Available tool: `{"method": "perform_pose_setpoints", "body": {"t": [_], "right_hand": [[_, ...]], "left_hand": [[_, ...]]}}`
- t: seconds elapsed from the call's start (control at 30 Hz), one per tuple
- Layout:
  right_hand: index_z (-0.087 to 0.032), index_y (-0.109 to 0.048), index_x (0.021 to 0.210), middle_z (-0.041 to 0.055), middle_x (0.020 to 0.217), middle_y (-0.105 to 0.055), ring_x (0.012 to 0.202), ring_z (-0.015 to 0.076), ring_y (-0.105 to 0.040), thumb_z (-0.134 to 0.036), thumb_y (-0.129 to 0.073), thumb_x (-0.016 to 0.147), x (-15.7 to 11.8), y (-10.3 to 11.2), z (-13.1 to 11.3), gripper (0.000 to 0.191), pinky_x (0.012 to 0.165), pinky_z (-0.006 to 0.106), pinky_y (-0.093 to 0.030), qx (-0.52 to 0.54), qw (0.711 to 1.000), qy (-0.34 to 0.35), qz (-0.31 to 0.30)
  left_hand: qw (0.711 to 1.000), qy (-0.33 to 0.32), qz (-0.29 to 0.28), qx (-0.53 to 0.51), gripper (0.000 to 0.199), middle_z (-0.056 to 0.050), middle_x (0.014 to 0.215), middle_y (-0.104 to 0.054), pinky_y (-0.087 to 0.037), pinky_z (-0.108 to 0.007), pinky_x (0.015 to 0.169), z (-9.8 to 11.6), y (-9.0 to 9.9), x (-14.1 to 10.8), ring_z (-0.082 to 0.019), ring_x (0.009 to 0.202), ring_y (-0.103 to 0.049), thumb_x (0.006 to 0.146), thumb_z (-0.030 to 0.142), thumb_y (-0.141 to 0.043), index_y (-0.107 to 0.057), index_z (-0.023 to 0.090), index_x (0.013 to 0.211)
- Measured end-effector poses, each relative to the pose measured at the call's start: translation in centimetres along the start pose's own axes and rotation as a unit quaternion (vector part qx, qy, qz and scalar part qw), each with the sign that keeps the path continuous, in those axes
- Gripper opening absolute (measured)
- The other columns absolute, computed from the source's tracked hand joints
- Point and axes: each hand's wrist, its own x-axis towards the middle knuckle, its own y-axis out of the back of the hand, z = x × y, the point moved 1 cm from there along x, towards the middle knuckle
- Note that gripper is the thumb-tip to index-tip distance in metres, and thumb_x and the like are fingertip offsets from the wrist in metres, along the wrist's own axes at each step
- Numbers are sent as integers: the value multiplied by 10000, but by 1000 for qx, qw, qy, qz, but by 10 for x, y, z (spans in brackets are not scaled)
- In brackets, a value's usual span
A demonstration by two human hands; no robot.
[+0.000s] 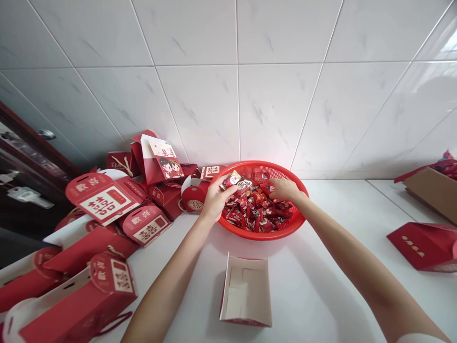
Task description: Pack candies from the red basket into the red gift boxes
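A red plastic basket (228, 229) holds many wrapped candies (255, 209), mostly in red wrappers. Over its left rim, my left hand (216, 197) is closed on a wrapped candy (233, 179) with a gold and dark red wrapper; other pieces may be hidden in the palm. At the basket's right side my right hand (283, 189) reaches down into the candies, fingers bent and partly hidden, so what they grip does not show. In front of the basket stands an open box (246, 290) with a bare, pale inside.
Red gift boxes (103, 197) with printed characters are piled on the left, some open. A closed red box (423, 245) and a brown cardboard carton (433, 190) stand on the right. Behind the white counter (321, 200) rises a tiled wall (200, 109).
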Motion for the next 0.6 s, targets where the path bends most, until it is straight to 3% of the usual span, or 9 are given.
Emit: {"method": "perform_pose_setpoints", "body": {"t": [0.1,0.2,0.33,0.6], "right_hand": [[-193,-686,1161,146,1178,-731,1123,334,-664,-181,-597,885,-5,3,-5,290,786,358,-490,-37,999,-1,35],[-160,-685,1167,179,1230,-704,1160,331,-648,-114,-541,897,-8,4,-9,309,839,358,-477,-61,996,14,58],[-153,-716,1154,170,1211,-716,1175,322,-648,-68,-556,884,-7,2,-11,325,917,365,-458,-69,994,75,39],[-203,-718,1218,101,1242,-750,1125,268,-696,-139,-577,935,17,5,-25,323,879,304,-509,-13,985,170,14]], "left_hand": [[1000,-2,12,-4,532,-33,958,-780,-568,-291,794,1,0,0,-192,871,-711,553,241,-905,-763,182,1063],[1000,-5,28,-14,537,-28,936,-774,-551,-267,735,1,0,-1,-176,821,-700,547,248,-900,-758,177,1061],[999,-10,43,-24,511,-33,957,-776,-531,-249,706,2,0,0,-170,817,-694,545,241,-886,-766,180,1038],[996,-9,71,-58,478,-14,912,-765,-540,-258,759,3,0,1,-164,845,-695,529,211,-872,-749,186,990]]}}
